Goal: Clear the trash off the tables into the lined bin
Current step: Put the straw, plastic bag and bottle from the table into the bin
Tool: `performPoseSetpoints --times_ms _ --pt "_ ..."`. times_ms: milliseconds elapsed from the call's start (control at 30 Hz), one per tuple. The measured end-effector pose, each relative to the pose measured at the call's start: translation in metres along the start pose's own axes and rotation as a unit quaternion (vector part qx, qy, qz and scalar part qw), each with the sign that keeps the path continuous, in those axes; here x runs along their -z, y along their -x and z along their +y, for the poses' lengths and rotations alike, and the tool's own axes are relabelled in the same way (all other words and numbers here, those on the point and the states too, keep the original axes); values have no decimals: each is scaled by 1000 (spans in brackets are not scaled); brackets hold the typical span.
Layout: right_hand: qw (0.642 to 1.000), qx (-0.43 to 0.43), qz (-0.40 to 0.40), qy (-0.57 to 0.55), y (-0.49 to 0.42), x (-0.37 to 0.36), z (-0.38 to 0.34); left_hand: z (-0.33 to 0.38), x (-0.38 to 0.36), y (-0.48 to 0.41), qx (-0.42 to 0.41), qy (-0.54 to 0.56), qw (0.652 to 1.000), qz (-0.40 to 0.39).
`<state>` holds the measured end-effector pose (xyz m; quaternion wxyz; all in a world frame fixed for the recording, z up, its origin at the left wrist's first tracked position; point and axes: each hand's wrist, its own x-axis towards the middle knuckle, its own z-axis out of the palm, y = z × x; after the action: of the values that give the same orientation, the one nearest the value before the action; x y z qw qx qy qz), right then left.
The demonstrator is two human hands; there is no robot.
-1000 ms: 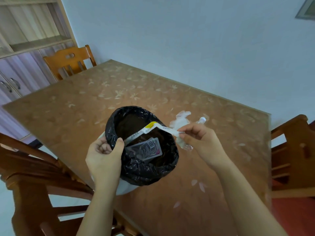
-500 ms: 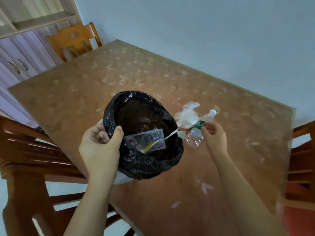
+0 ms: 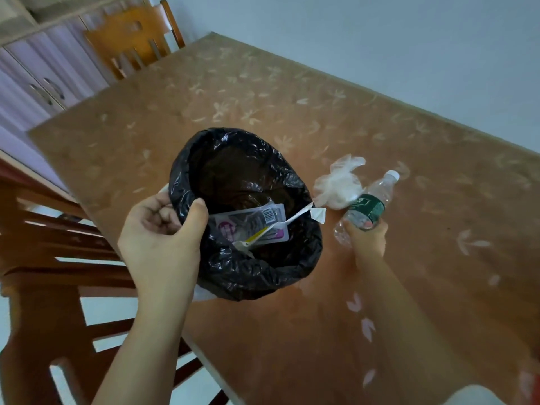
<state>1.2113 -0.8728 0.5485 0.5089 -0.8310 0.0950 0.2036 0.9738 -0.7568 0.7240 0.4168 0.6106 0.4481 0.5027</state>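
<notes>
The bin with a black liner (image 3: 264,273) is held over the table's near-left edge; my left hand (image 3: 162,241) grips its rim, thumb inside. A flat plastic package with a barcode (image 3: 251,225) lies inside. A long white-and-yellow wrapper (image 3: 295,219) rests across the rim, its end sticking out to the right. My right hand (image 3: 366,238) is closed around the lower part of a clear plastic bottle with a green label (image 3: 368,206) on the table. A crumpled clear plastic bag (image 3: 339,184) lies just left of the bottle.
The brown floral-patterned table (image 3: 292,97) runs to a pale wall at the back. A wooden chair (image 3: 131,39) stands at the far end, another chair (image 3: 43,273) at the near left. Cabinets (image 3: 35,80) line the left side.
My right hand let go of the long wrapper, which dropped into the bin, then moved right and closed on the bottle. My left hand kept its hold on the bin rim.
</notes>
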Motion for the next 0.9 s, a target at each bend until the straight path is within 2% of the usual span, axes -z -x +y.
performPoseSetpoints --times_ms 233,400,533,667,900 --pt "989 -49 15 -142 9 9 10 1 1 8 38 25 999 -10" --pt "983 -53 16 -174 30 31 19 2 9 9 35 31 999 -10" --pt "987 26 -1 -160 57 56 7 2 14 13 34 52 998 -5" --pt "979 124 -54 -153 100 77 -16 -1 20 17 44 60 997 -5" --pt "924 227 -216 -218 170 97 -35 -4 39 21 82 70 994 -10"
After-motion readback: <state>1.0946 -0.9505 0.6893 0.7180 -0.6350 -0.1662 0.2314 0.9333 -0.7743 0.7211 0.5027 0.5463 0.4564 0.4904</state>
